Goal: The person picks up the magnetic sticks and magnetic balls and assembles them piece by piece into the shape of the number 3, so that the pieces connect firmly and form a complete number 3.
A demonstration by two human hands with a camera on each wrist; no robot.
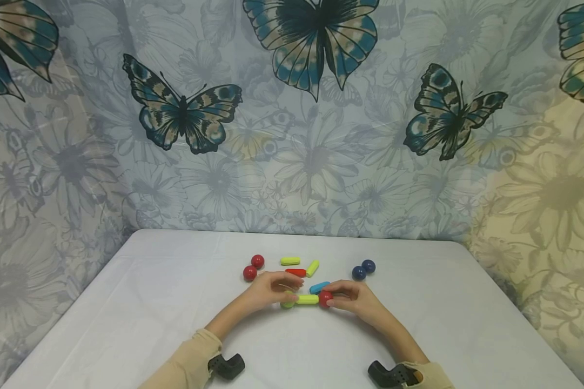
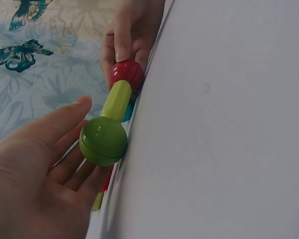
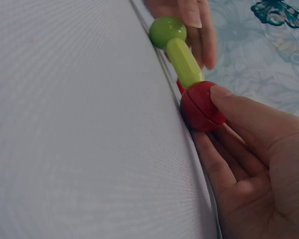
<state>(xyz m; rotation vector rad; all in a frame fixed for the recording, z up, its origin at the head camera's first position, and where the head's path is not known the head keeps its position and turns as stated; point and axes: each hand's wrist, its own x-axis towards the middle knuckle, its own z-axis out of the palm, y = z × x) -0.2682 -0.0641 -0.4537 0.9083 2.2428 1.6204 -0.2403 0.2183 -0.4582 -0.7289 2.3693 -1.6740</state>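
At the left, two loose red balls [image 1: 254, 267] lie on the white table [image 1: 175, 292], just beside the left hand [image 1: 274, 287]. That hand is relaxed, thumb well away from the fingers, which curve behind the green ball [image 2: 103, 141] without gripping it; whether a fingertip touches is hidden. Next comes the lime rod [image 1: 307, 299], in front of the blue rod [image 1: 319, 287], its ends meeting the green ball and the held red ball [image 3: 202, 107]. Whether these three rest on the table or hang just above it, I cannot tell. The right hand [image 1: 357, 300] is nearly closed, pinching that red ball between thumb and fingers. All three look light, stiff and hard to break; the glossy balls may slip or roll, so opposed fingers round a ball's middle should hold best, while the rod's flat-sided barrel should give a steadier grip. Farther right, two navy balls [image 1: 363, 269] lie well apart from it.
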